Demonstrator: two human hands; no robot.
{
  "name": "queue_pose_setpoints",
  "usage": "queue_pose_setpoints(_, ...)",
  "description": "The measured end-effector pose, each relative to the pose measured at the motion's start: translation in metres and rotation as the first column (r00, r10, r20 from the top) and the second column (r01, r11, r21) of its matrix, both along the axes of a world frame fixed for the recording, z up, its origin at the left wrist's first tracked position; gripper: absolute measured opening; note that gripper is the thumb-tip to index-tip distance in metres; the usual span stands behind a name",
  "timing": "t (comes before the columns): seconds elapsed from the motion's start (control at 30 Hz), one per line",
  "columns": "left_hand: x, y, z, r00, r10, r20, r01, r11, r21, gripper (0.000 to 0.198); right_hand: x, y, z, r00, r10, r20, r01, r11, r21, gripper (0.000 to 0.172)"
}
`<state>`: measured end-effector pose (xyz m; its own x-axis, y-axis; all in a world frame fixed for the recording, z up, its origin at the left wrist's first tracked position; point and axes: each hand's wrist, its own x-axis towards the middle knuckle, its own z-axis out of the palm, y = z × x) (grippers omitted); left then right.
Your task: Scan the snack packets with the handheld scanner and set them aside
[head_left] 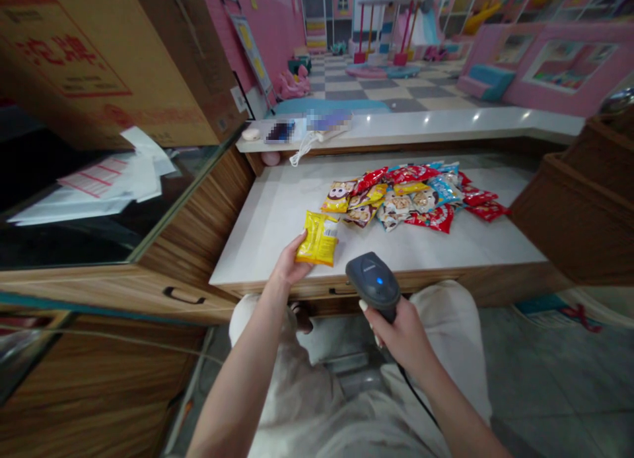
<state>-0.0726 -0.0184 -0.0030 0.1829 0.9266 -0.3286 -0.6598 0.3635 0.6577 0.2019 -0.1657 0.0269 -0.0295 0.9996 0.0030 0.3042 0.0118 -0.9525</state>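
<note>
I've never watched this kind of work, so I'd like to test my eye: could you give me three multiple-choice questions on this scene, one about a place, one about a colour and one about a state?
1. Where do the shiny snack packets lie?
A) on the floor
B) on the white counter
C) in the cardboard box

2. What colour is the light on the dark grey handheld barcode scanner?
A) red
B) green
C) blue

3. What is the left hand doing?
A) gripping the scanner
B) hanging empty
C) holding a yellow foil snack packet

Answers:
1. B: the packets are heaped on the counter's top.
2. C: a blue glow shows on the scanner, held in the right hand.
3. C: its fingers are around the packet's edge.
</note>
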Motion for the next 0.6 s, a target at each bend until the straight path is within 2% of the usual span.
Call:
queue_pose_setpoints(0.2,0.000,-0.001,-0.002,0.999,-0.045,-0.017,0.045,0.999,0.022,0.049,-0.009,0.002,0.012,0.998,0.052,-0.025,-0.053,0.998,-0.031,0.027)
queue_pose_setpoints(0.37,-0.001,-0.001,-0.004,0.998,0.004,-0.067,-0.001,0.999,0.034,0.046,-0.007,0.002,0.019,0.998,0.058,-0.009,-0.059,0.998,-0.024,0.030)
queue_pose_setpoints(0.6,0.003,-0.002,0.004,0.998,-0.042,-0.051,0.043,0.999,0.013,0.048,-0.007,0.000,0.014,0.999,0.044,-0.019,-0.044,0.999,-0.013,0.025)
